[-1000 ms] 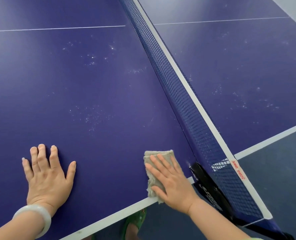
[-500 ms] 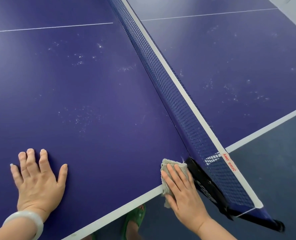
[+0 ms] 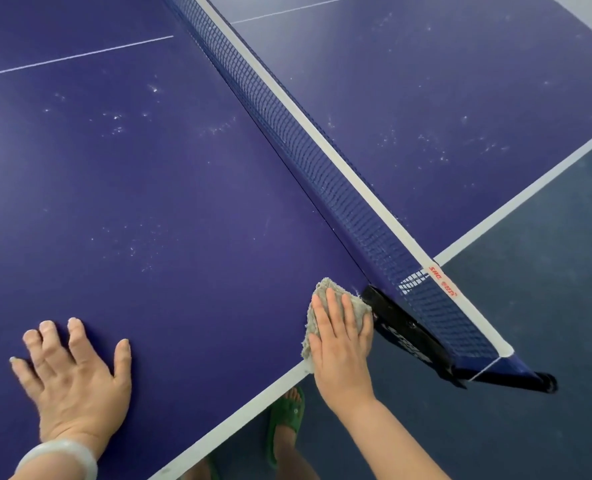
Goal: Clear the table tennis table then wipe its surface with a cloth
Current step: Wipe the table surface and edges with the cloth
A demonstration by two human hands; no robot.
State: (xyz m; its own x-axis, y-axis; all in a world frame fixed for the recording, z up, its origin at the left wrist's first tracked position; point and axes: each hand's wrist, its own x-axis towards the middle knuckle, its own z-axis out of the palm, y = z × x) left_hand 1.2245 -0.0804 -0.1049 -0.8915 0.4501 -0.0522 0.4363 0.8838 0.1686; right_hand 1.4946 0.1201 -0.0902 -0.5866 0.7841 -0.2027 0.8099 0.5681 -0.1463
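The blue table tennis table [image 3: 183, 202] fills the view, with pale specks scattered on both halves. A small grey-beige cloth [image 3: 322, 289] lies at the near side edge, right beside the black net clamp [image 3: 402, 323]. My right hand [image 3: 343, 344] presses flat on the cloth, fingers together, covering most of it. My left hand [image 3: 73, 379] rests flat on the bare table surface with fingers spread, holding nothing; a pale bangle circles its wrist.
The dark blue net [image 3: 322, 161] with its white top band runs diagonally from the clamp to the far side. The white side line [image 3: 253, 403] marks the table's near edge. Below it are a grey floor [image 3: 530, 341] and my foot in a green sandal [image 3: 287, 424].
My right hand has slid the cloth to the right along the near edge until it lies against the net clamp. My left hand has stayed flat on the table.
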